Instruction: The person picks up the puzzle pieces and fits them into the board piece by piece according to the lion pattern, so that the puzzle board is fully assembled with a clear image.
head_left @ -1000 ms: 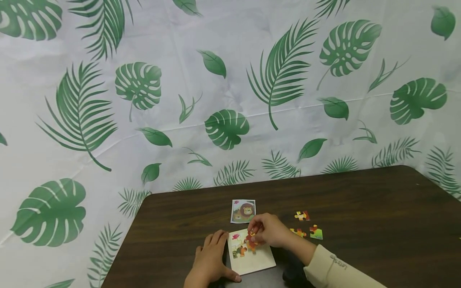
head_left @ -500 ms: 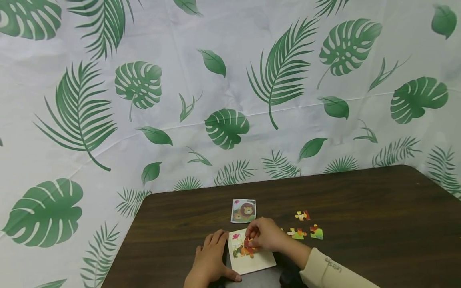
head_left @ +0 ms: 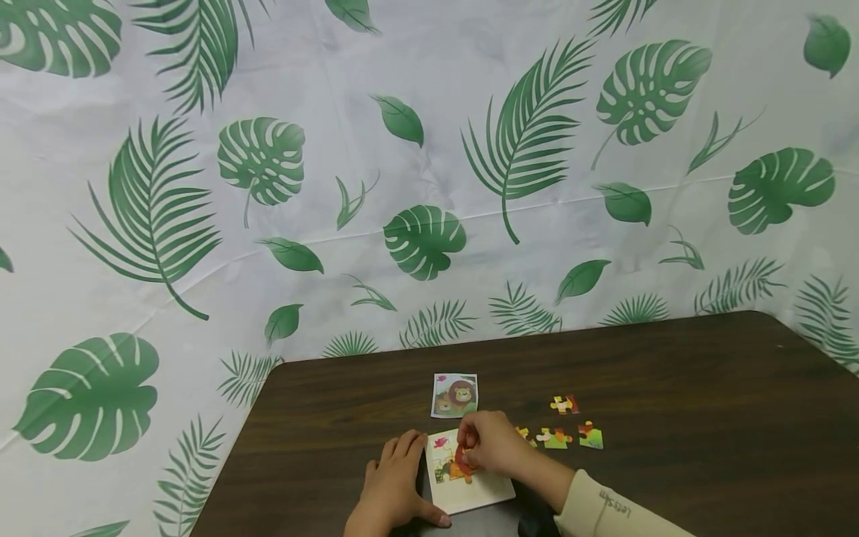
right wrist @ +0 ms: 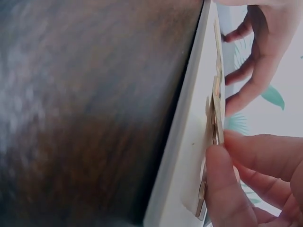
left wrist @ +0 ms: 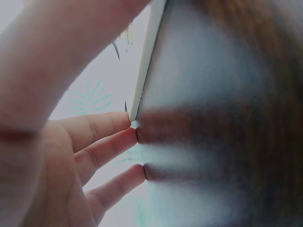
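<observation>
A square pale puzzle board [head_left: 479,492] lies near the table's front edge, with several picture pieces set in its left part, among them one with a pink shape [head_left: 441,442]. Thumb and fingertips of my right hand [head_left: 498,445] pinch a reddish-orange puzzle piece [head_left: 461,456] low over the board; fingers hide part of it. In the right wrist view, a piece [right wrist: 217,109] tilts up from the board at these fingertips. My left hand [head_left: 396,481] is spread along the board's left side, its index fingertip at the back corner and thumb at the front corner.
Behind the board lies a lion picture card [head_left: 455,396]. Loose puzzle pieces [head_left: 554,438] lie right of the right hand, with another piece [head_left: 590,435] beside them and one [head_left: 565,404] farther back. The dark wooden table [head_left: 671,388] ends at a leaf-print cloth [head_left: 429,149].
The right hand has lowered the reddish-orange piece onto the pieces at the board's middle and shifted slightly toward me, uncovering more loose pieces. The left hand has stayed put.
</observation>
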Tool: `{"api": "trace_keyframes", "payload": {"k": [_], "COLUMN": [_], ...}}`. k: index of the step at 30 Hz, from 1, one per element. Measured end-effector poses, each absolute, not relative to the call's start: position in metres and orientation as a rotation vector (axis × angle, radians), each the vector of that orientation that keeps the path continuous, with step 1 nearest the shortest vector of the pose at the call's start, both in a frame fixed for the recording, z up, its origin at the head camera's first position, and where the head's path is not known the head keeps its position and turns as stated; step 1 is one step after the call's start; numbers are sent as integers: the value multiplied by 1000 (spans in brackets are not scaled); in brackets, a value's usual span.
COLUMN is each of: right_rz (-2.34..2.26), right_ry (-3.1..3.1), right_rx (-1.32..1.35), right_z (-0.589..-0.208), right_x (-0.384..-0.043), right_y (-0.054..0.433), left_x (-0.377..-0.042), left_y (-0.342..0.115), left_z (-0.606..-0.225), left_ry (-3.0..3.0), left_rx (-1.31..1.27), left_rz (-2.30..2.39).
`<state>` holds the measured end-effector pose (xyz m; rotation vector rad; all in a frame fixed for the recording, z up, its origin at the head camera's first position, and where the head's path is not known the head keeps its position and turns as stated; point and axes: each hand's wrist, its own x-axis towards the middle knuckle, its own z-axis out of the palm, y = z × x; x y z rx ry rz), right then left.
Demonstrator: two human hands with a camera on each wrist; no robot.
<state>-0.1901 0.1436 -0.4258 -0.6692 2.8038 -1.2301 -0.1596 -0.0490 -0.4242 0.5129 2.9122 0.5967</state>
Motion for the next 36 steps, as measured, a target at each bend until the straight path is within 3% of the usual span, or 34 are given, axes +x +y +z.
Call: {"api": "trace_keyframes", "payload": {"k": [36], "right_rz": [-1174], "right_ry": [2839], "right_rx": [-655], "right_z": [-423], "right_x": [-186], "right_y": [139], "left_x": [-157], "left_y": [-49], "left_z": [-422], "left_ry": [2928], "left_rx": [524], "left_rz": [606]}}
